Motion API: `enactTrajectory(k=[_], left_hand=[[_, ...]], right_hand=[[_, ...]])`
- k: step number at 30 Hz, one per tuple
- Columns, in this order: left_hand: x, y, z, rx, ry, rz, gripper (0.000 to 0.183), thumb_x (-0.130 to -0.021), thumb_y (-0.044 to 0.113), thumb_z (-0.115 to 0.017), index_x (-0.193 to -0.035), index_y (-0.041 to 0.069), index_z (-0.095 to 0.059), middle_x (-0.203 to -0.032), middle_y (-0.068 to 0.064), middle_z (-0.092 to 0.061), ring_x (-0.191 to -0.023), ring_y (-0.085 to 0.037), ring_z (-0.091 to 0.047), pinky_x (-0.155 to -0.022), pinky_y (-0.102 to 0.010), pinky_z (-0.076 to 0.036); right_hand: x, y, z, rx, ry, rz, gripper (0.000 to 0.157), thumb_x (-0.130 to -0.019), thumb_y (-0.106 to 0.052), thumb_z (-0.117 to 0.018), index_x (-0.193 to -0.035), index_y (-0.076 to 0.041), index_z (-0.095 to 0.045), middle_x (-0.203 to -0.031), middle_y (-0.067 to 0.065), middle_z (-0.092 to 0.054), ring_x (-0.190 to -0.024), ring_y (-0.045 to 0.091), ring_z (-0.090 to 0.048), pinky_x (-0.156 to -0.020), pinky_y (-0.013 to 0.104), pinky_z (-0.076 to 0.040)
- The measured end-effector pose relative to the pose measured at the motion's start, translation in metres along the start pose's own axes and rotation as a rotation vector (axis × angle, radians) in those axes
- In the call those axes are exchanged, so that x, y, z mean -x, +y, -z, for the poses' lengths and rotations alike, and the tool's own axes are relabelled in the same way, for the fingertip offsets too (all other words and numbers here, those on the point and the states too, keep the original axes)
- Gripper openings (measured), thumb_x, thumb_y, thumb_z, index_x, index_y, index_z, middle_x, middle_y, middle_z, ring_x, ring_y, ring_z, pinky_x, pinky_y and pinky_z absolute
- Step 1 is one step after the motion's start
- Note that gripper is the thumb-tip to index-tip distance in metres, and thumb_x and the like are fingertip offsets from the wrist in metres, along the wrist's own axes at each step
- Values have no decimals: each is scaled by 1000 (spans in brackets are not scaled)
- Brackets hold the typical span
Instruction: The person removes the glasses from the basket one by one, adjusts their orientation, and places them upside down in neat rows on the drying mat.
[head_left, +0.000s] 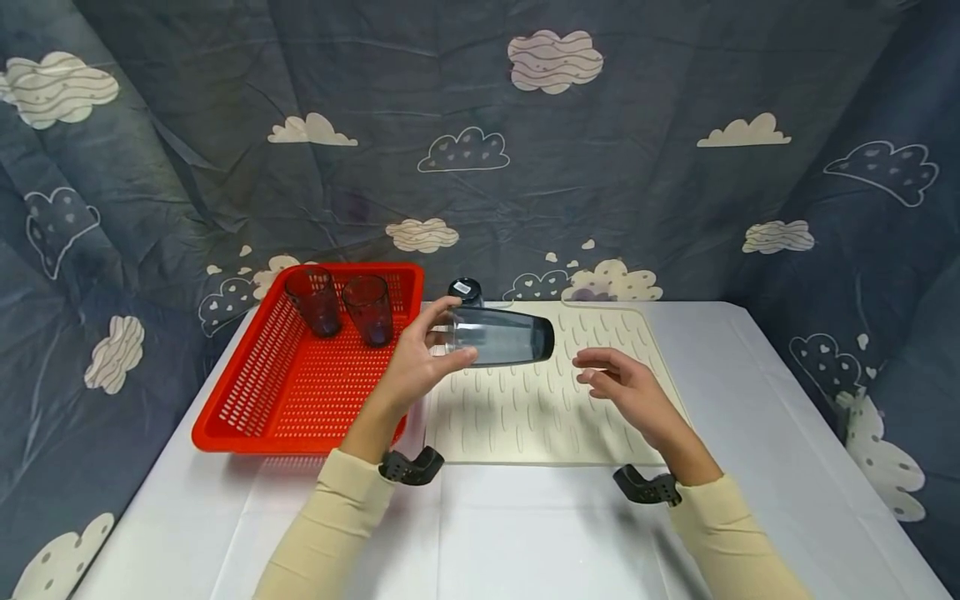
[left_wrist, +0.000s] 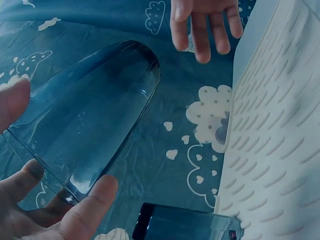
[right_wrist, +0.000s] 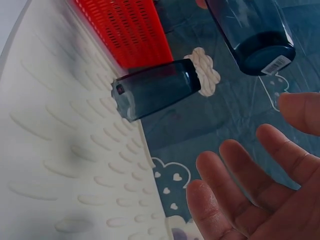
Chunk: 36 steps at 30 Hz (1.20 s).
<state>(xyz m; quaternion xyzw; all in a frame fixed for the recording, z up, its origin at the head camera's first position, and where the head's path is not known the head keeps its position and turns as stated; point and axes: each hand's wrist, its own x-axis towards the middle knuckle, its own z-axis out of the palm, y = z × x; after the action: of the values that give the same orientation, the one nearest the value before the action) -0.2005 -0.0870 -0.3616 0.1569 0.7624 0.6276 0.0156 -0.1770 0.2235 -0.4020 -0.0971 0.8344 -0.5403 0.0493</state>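
Gripped near its rim by the left hand [head_left: 415,364], a dark blue-tinted tumbler glass [head_left: 501,337] lies sideways in the air above the cream ribbed drying mat [head_left: 540,408]. Beside it, the right hand [head_left: 626,389] hovers with relaxed fingers, holding nothing. Left of the mat, a red perforated plastic basket [head_left: 270,392] holds two similar glasses [head_left: 341,308]; another smaller-looking one [head_left: 466,291] stands behind.

Cream long sleeves [head_left: 330,525]; a black clip-like wrist mount [head_left: 411,467] at each of 2 cuffs.
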Motion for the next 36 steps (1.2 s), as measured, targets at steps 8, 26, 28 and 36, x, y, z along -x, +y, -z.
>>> enactTrajectory(k=[8, 26, 28, 36], left_hand=[[3, -4, -11, 12, -32, -13, 65, -85, 9, -71, -144, 18, -45, -137, -18, -49, -114, -36, -56, -83, -34, -57], [8, -4, -24, 121, -71, -13, 65, -84, 4, -71, -143, 15, -45, -136, -19, -49, -111, -31, -57, -81, -28, -56], [7, -5, -25, 133, -78, -11, 65, -84, 4, -71, -143, 15, -45, -137, -19, -49, -111, -31, -57, -81, -28, -56], [8, -7, -23, 128, -90, -20, 65, -85, 4, -70, -143, 14, -45, -136, -20, -51, -108, -29, -58, -80, -27, -52]], right_hand=[[-6, -5, -8, -13, 20, -2, 43, -105, -26, -48, -141, -4, -47, -141, 20, -54, -107, 5, -63, -95, 36, -54], [-12, -20, -20, -408, -138, 185, 43, -106, -21, -43, -145, -6, -37, -136, 3, -48, -112, 7, -61, -89, 26, -56], [-13, -23, -23, -380, -130, 175, 46, -103, -16, -48, -146, -5, -36, -139, 11, -43, -112, 8, -59, -90, 24, -55], [-15, -28, -30, -352, -112, 151, 52, -100, -11, -54, -146, 0, -34, -140, 17, -40, -110, 8, -58, -90, 21, -54]])
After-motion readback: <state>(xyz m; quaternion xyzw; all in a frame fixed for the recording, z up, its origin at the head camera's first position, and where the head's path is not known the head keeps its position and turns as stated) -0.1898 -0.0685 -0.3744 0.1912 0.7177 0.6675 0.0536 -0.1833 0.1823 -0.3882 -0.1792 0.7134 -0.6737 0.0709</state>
